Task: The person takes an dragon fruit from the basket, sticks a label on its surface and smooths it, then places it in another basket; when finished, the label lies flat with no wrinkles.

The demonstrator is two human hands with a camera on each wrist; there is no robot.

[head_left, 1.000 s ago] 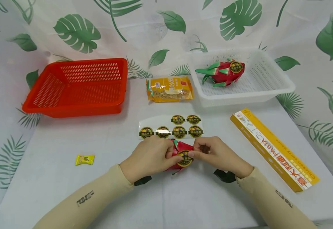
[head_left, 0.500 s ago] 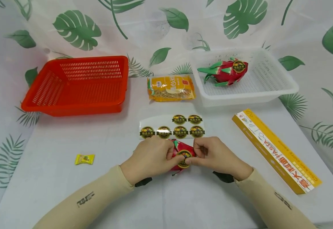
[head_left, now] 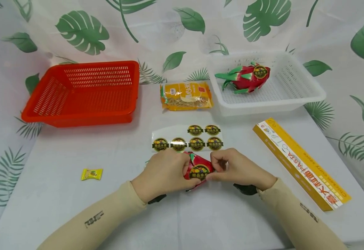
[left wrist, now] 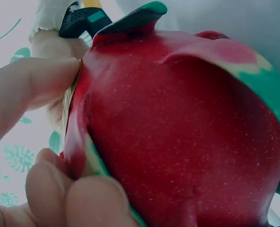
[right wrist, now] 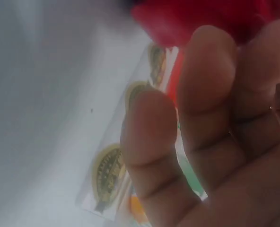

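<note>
A red basket (head_left: 85,93) sits at the desk's (head_left: 75,194) far left corner, and a small yellow candy (head_left: 92,174) lies nearer the front left. At the front middle, the left hand (head_left: 163,173) curls round the left side of a red dragon fruit (head_left: 197,170), thumb and fingers gripping it. The fruit rests on the desk just in front of a sticker sheet (head_left: 186,139), and a round sticker (head_left: 199,171) lies on its top. The right hand (head_left: 238,168) touches the fruit's right side, fingers curled, its thumb at the sticker's edge. Behind the sheet lies a yellow noodle packet (head_left: 185,96). At the far right a white basket (head_left: 294,90) holds a second dragon fruit (head_left: 245,77). A long pasta box (head_left: 300,163) runs along the right edge.
</note>
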